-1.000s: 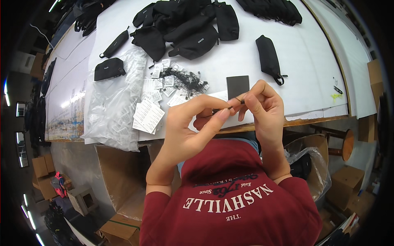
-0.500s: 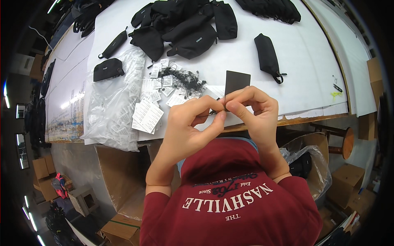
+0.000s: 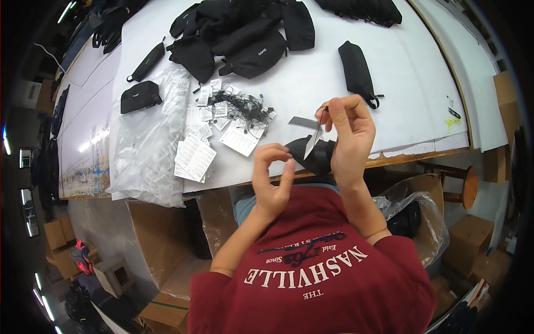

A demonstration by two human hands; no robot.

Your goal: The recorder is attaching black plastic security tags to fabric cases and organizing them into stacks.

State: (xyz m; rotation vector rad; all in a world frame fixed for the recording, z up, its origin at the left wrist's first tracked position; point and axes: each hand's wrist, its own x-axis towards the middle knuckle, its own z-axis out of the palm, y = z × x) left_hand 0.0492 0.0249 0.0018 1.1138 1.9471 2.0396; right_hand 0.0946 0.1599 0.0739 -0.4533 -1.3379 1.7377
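Note:
My right hand [image 3: 351, 133] is raised at the table's front edge, with thumb and fingers pinched on a black tag string. From it hang a dark grey hang tag [image 3: 303, 122] and a pale tag [image 3: 312, 147]. Just below these, a black pouch [image 3: 322, 161] lies at the edge, partly covered by the tags and my right hand. To its left is my left hand [image 3: 271, 186], empty, its curled forefinger and thumb apart. A pile of black tag strings [image 3: 242, 106] with white tags lies beyond my left hand, and a stack of white printed tags [image 3: 194, 157] sits farther left.
A clear plastic bag of white tags [image 3: 147, 150] lies at the left, with a small black pouch [image 3: 141, 97] on top. Black bags [image 3: 258, 53] are heaped at the back. A long black pouch [image 3: 356, 71] lies right. Open cardboard boxes [image 3: 161, 234] stand below the table.
My hands have parted: the left let go and moved down and left, while the right rose slightly, the tags swinging from its string. The black pouch now shows between them.

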